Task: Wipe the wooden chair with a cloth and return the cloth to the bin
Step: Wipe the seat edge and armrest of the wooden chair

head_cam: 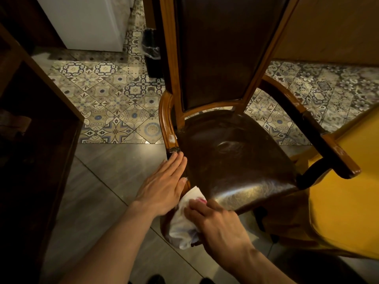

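A wooden armchair (258,64) with a dark brown leather seat and back stands in front of me. My left hand (164,185) lies flat, fingers together, on the chair's left armrest near its front end. My right hand (219,226) presses a white cloth (182,224) with a pink mark against the front end of that armrest, beside the seat's front left corner. Part of the cloth is hidden under both hands. A black bin (151,52) with a plastic liner stands on the floor behind the chair's left side.
A yellow tablecloth (344,197) covers a table at the right, touching the chair's right armrest (326,140). Dark wooden furniture (34,140) fills the left. A white cabinet (90,21) stands at the back left. Patterned and grey tiles cover the floor.
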Action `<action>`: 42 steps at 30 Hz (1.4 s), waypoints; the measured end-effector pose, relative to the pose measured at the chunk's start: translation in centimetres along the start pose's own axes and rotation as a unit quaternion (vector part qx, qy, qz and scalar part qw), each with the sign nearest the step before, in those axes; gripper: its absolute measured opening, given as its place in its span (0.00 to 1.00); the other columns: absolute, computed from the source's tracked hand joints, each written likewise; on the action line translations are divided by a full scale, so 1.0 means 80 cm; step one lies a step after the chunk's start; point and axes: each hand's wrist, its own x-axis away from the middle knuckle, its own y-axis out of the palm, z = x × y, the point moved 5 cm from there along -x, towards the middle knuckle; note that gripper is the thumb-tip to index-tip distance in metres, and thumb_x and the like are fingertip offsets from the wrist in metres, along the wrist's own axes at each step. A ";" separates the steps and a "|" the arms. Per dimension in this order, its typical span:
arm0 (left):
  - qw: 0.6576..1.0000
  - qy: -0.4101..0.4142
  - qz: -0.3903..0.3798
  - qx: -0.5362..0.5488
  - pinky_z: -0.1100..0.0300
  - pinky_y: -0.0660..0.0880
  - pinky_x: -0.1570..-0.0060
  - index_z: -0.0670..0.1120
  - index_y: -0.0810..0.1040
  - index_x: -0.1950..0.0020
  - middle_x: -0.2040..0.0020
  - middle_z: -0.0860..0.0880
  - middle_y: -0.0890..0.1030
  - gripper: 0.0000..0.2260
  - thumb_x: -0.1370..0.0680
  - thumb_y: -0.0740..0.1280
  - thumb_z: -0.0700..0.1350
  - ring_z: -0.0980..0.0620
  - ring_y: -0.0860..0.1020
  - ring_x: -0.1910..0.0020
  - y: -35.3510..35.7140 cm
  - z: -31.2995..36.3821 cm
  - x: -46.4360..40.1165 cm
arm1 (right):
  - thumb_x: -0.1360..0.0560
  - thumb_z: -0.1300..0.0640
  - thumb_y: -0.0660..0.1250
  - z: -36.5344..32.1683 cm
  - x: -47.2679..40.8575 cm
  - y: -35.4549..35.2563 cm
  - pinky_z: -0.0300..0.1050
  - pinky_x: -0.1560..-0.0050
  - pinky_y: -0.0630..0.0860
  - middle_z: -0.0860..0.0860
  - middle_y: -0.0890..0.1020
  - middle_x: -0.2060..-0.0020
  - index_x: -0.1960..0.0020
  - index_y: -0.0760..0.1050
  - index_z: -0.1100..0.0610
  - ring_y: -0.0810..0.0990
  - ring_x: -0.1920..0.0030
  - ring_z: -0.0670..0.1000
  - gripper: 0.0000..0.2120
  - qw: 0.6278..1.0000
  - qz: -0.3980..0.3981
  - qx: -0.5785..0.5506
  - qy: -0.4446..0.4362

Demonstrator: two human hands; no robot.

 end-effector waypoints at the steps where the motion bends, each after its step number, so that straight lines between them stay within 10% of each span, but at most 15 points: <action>1: 1.000 -0.001 -0.002 0.002 0.60 0.37 0.24 0.49 0.43 0.19 0.19 0.54 0.40 0.26 0.16 0.44 0.55 0.59 0.35 0.22 -0.001 0.000 0.000 | 0.21 0.52 0.66 -0.001 0.001 -0.002 0.53 0.43 0.75 0.46 0.62 0.25 0.23 0.59 0.46 0.64 0.29 0.55 0.29 1.000 -0.004 0.002 -0.002; 24: 0.966 -0.240 0.078 0.055 0.50 0.34 0.24 0.46 0.33 0.21 0.21 0.46 0.31 0.31 0.19 0.38 0.60 0.52 0.27 0.24 0.039 0.052 -0.011 | 0.26 0.53 0.71 0.150 -0.073 -0.170 0.46 0.61 0.71 0.48 0.77 0.38 0.32 0.73 0.45 0.74 0.43 0.54 0.23 0.988 0.138 0.068 0.009; 33: 0.948 -0.299 0.111 0.016 0.49 0.38 0.22 0.43 0.41 0.19 0.19 0.43 0.39 0.32 0.17 0.41 0.61 0.48 0.34 0.21 0.038 0.064 -0.016 | 0.24 0.54 0.67 0.123 -0.176 -0.181 0.52 0.66 0.73 0.57 0.71 0.37 0.24 0.59 0.38 0.70 0.41 0.61 0.33 0.973 0.211 0.086 -0.033; 42: 0.933 -0.338 0.118 0.043 0.49 0.47 0.22 0.46 0.47 0.20 0.19 0.43 0.47 0.32 0.17 0.45 0.63 0.46 0.44 0.20 0.046 0.059 -0.017 | 0.21 0.40 0.53 0.084 -0.239 -0.097 0.66 0.37 0.71 0.47 0.50 0.19 0.22 0.54 0.37 0.41 0.21 0.57 0.27 0.970 0.013 0.063 -0.233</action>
